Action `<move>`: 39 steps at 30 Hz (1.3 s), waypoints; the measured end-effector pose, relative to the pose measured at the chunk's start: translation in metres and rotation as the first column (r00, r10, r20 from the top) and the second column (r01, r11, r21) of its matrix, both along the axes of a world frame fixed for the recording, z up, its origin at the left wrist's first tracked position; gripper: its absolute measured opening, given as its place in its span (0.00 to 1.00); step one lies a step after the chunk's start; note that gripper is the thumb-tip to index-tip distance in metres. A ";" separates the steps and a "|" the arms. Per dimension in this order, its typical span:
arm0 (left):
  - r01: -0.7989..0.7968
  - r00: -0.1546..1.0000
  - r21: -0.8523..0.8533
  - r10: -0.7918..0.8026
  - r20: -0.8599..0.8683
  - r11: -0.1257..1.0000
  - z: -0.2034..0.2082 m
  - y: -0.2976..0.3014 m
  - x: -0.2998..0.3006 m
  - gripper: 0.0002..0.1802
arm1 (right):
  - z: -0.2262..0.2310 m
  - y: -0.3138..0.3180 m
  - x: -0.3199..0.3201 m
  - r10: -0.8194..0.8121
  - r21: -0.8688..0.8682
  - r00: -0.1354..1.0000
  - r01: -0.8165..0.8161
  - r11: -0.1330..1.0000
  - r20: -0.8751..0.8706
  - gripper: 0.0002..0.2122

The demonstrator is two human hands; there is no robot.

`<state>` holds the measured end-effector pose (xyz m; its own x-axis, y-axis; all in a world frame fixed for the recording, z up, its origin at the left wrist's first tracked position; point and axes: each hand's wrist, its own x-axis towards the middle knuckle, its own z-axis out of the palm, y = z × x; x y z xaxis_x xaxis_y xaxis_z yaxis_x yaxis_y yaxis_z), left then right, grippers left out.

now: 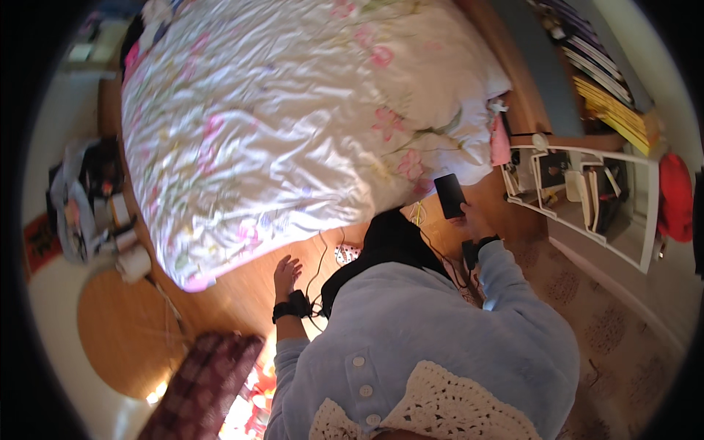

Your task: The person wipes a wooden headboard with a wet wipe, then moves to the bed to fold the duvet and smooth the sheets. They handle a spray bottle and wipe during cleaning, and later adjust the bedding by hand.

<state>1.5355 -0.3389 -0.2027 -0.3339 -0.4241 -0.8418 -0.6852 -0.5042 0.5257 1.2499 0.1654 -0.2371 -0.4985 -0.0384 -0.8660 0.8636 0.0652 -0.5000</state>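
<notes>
A black smartphone (449, 196) is in my right hand (473, 216), held by its lower end beside the front right corner of the bed. Its dark face is turned up. My left hand (287, 273) hangs over the wooden floor near the bed's front edge, its fingers apart and nothing in it. Each wrist wears a black strap with a small dark box. Ahead of me the bed is covered with a white quilt (293, 125) with pink flowers, rumpled all over.
Cables (320, 264) run over the floor by my legs. At the right stands a white rack (649, 213) holding books and a red item (675, 196). A round wooden tabletop (121, 334) and a dark red checked cloth (202, 385) are at the lower left. Bags and boxes crowd the left wall.
</notes>
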 end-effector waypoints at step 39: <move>-0.873 0.483 0.052 0.874 -0.044 0.485 -0.051 -0.373 0.578 0.24 | 0.033 -0.675 0.280 0.711 -0.162 0.693 -0.720 0.675 -0.118 0.12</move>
